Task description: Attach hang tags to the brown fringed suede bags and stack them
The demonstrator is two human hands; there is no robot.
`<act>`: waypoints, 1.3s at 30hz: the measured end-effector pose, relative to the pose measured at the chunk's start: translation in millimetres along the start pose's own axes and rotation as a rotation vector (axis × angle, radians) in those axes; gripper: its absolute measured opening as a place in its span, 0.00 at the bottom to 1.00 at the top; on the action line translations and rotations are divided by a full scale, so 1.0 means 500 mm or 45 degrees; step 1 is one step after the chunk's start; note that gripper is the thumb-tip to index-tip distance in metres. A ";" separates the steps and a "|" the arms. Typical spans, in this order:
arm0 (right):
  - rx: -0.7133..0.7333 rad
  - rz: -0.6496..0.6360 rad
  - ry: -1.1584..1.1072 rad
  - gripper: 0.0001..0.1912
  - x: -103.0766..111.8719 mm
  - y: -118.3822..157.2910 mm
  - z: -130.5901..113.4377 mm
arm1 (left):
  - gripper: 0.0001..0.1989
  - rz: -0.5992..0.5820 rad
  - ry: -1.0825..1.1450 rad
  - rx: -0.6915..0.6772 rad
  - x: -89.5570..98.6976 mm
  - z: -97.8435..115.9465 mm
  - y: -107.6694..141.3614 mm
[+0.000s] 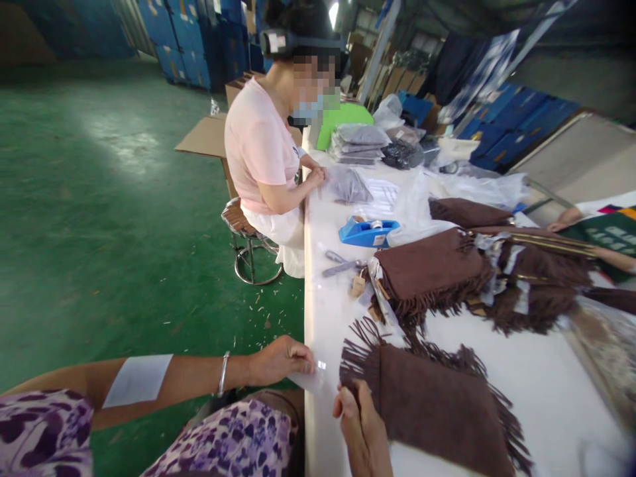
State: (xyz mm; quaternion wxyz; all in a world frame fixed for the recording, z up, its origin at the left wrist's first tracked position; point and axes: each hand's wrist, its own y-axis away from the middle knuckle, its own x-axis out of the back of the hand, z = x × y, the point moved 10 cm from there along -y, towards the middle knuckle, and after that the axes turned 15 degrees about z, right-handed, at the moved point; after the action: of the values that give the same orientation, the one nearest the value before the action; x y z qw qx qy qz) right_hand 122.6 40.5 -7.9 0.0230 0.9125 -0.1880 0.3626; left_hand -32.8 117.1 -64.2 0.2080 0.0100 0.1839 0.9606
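My left hand [283, 361] is at the table's near edge, thumb and fingers closed on a small translucent plastic piece [309, 380] with a shiny end. To its right, my right hand [365, 427] has its thumb and fingers pressed together beside the fringe of a brown fringed suede-like piece [437, 404]. Whether those fingers pinch anything is hidden. The brown piece lies flat on the white table [322, 331]. A white rectangular patch [138, 381] rests on my left forearm.
Ahead sit more brown fringed pieces [432, 265], a blue tape dispenser [368, 232], a grey-handled tool [342, 267] and a kraft tag [358, 285]. A co-worker in pink [263, 139] sits by bagged goods [358, 139]. Another person's arm [616, 257] reaches in at right.
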 end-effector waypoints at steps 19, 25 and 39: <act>-0.173 -0.232 -0.051 0.26 -0.013 0.016 -0.006 | 0.15 0.076 -0.387 -0.438 0.001 0.082 0.014; -0.031 -0.216 0.072 0.24 -0.014 0.015 -0.007 | 0.13 0.088 -0.487 -0.540 -0.003 0.090 0.023; 0.258 -0.393 0.271 0.15 -0.013 0.015 -0.042 | 0.12 -0.084 -0.690 -0.569 -0.044 0.100 0.039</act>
State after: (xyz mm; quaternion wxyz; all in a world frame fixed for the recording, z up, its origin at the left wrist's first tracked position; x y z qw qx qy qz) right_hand 101.8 39.4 2.7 0.0063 0.8847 -0.0051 0.4662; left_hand -15.7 109.0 -9.3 0.2773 0.2130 -0.0925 0.9323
